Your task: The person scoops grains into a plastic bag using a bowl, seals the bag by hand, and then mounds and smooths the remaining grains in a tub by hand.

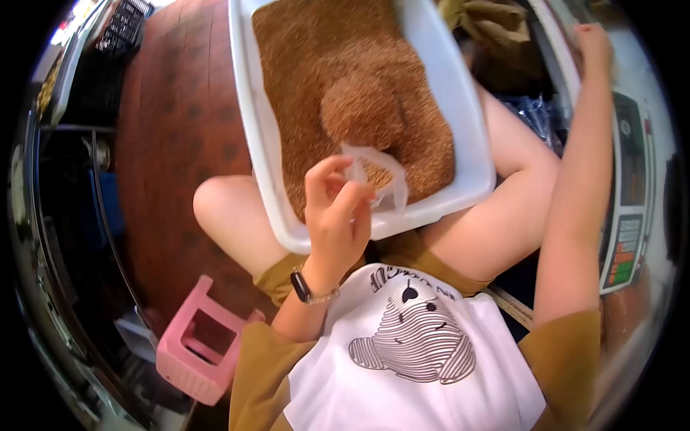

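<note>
My left hand [334, 212], with a dark-banded watch at the wrist, is closed in a pinch on the rim of a small clear plastic bag [399, 188]. Some light brown grain shows inside the bag's open mouth. The bag is held over the near end of a white plastic tub [471, 154], which holds a thick bed of reddish-brown grain [359, 108] heaped in the middle. Far out to the right, my right hand [595, 44] is at the end of the stretched arm, beside a counter edge. Its fingers are mostly hidden, and what it touches is unclear.
A digital scale [624, 194] with a keypad stands right of my right arm. On the left, a pink plastic stool [205, 345] rests on the red tiled floor [180, 129]. Black crates [126, 25] are at upper left. A brown sack [496, 29] lies beyond the tub's right side.
</note>
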A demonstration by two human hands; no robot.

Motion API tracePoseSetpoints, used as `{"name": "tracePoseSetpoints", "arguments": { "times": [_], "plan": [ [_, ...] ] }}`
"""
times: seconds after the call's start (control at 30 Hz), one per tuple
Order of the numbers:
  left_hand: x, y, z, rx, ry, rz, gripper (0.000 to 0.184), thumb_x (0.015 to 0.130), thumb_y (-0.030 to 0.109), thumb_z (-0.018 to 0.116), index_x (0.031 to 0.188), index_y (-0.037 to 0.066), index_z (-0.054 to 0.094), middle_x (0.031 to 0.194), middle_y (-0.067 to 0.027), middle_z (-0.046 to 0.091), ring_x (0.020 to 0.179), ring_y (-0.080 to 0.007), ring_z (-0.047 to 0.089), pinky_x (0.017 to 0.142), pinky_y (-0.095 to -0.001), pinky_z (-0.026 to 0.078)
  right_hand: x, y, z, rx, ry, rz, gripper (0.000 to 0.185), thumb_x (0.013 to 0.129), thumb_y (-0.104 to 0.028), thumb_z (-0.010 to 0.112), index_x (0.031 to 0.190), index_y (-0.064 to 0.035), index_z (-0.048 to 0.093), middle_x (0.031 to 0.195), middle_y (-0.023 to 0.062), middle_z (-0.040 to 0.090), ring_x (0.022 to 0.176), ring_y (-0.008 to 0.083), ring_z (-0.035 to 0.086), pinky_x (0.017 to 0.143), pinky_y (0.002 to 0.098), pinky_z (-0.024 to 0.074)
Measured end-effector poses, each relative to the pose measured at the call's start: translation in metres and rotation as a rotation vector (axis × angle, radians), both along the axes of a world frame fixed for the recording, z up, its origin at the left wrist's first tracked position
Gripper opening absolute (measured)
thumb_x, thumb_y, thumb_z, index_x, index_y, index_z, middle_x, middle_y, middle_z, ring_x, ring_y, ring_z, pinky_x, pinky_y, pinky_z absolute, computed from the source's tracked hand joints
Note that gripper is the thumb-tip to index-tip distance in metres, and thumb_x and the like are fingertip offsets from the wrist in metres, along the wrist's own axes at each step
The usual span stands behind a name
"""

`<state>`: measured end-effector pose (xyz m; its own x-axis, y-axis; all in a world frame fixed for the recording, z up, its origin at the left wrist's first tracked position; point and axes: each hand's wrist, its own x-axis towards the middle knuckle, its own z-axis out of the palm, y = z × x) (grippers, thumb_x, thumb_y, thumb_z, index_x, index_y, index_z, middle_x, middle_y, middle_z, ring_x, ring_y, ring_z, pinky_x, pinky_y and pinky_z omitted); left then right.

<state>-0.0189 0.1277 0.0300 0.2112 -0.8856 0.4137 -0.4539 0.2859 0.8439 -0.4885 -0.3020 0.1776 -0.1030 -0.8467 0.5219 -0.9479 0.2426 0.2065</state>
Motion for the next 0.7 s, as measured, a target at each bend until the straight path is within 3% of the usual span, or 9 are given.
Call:
{"name": "tracePoseSetpoints", "arguments": {
  "times": [0.13,0.17,0.27,0.33,0.37,0.4,0.43,0.53,0.7],
  "plan": [
    [0.006,-0.003,0.003,0.025,0.005,0.015,0.022,0.070,-0.012,0.058,0.086,0.001,0.066,0.124,-0.0178,0.052,0.070,-0.0195,0.056,0.062,-0.0303,0.049,0.023,-0.003,0.016,0.119,0.093,-0.177,0.044,0.084,-0.049,0.063,0.111,-0.0156,0.072,0.114,0.0124,0.070,0.107,0.0341,0.064,0.094,0.0428,0.0486],
    [0.007,-0.005,0.003,0.026,-0.009,0.028,0.033,0.069,-0.012,0.057,0.097,0.002,0.068,0.128,-0.0181,0.051,0.070,-0.0190,0.056,0.062,-0.0309,0.050,0.033,-0.001,0.017,0.148,0.133,-0.250,0.045,0.084,-0.051,0.062,0.111,-0.0160,0.072,0.115,0.0118,0.070,0.108,0.0343,0.064,0.095,0.0428,0.0479],
    [0.009,-0.011,0.006,0.073,-0.014,0.026,0.045,0.071,-0.011,0.057,0.113,0.003,0.066,0.122,-0.0169,0.052,0.067,-0.0187,0.056,0.061,-0.0309,0.050,0.061,0.032,0.019,-0.138,-0.173,0.076,0.042,0.087,-0.046,0.066,0.112,-0.0136,0.072,0.116,0.0091,0.070,0.108,0.0298,0.065,0.097,0.0395,0.0476],
    [0.009,-0.015,0.010,0.145,0.041,-0.001,0.051,0.073,-0.010,0.057,0.121,0.004,0.063,0.112,-0.0150,0.054,0.065,-0.0185,0.055,0.059,-0.0314,0.049,0.156,0.117,0.015,-0.370,-0.657,0.647,0.036,0.088,-0.036,0.073,0.113,-0.0098,0.072,0.114,0.0073,0.071,0.107,0.0221,0.066,0.097,0.0332,0.0469],
    [0.009,-0.018,0.010,0.179,0.069,-0.014,0.053,0.073,-0.010,0.057,0.125,0.004,0.061,0.106,-0.0141,0.055,0.063,-0.0185,0.055,0.058,-0.0317,0.048,0.212,0.174,0.014,-0.371,-0.594,0.726,0.030,0.089,-0.024,0.074,0.112,-0.0048,0.070,0.112,0.0077,0.070,0.104,0.0171,0.065,0.092,0.0280,0.0489],
    [0.009,-0.022,0.006,0.168,0.074,-0.023,0.054,0.074,-0.010,0.057,0.126,0.004,0.060,0.101,-0.0132,0.055,0.062,-0.0186,0.054,0.057,-0.0321,0.048,0.256,0.222,0.001,-0.312,-0.737,0.831,0.025,0.092,-0.020,0.071,0.109,-0.0024,0.070,0.106,0.0081,0.071,0.098,0.0185,0.066,0.088,0.0266,0.0507],
    [0.008,-0.025,0.003,0.159,0.079,-0.038,0.055,0.074,-0.010,0.057,0.127,0.004,0.059,0.096,-0.0123,0.054,0.061,-0.0187,0.054,0.056,-0.0324,0.047,0.284,0.265,-0.013,-0.153,-0.824,0.870,0.012,0.092,-0.006,0.066,0.102,0.0000,0.069,0.100,0.0085,0.070,0.091,0.0188,0.066,0.079,0.0255,0.0519],
    [0.006,-0.038,-0.013,0.094,0.127,-0.034,0.056,0.078,-0.008,0.059,0.132,0.004,0.055,0.085,-0.0101,0.054,0.057,-0.0173,0.052,0.053,-0.0310,0.044,0.329,0.333,-0.050,0.268,-0.594,1.209,0.031,0.062,0.005,0.073,0.090,-0.0071,0.068,0.085,0.0040,0.067,0.072,0.0218,0.062,0.067,0.0346,0.0455],
    [-0.002,-0.041,-0.041,0.023,0.379,0.048,0.045,0.085,-0.006,0.062,0.126,0.003,0.046,0.082,-0.0054,0.057,0.057,-0.0121,0.049,0.052,-0.0259,0.042,0.336,0.348,-0.100,0.468,-0.650,1.352,0.024,0.065,-0.003,0.072,0.089,-0.0067,0.067,0.085,0.0006,0.064,0.068,0.0165,0.059,0.059,0.0307,0.0412]
  ]
}}
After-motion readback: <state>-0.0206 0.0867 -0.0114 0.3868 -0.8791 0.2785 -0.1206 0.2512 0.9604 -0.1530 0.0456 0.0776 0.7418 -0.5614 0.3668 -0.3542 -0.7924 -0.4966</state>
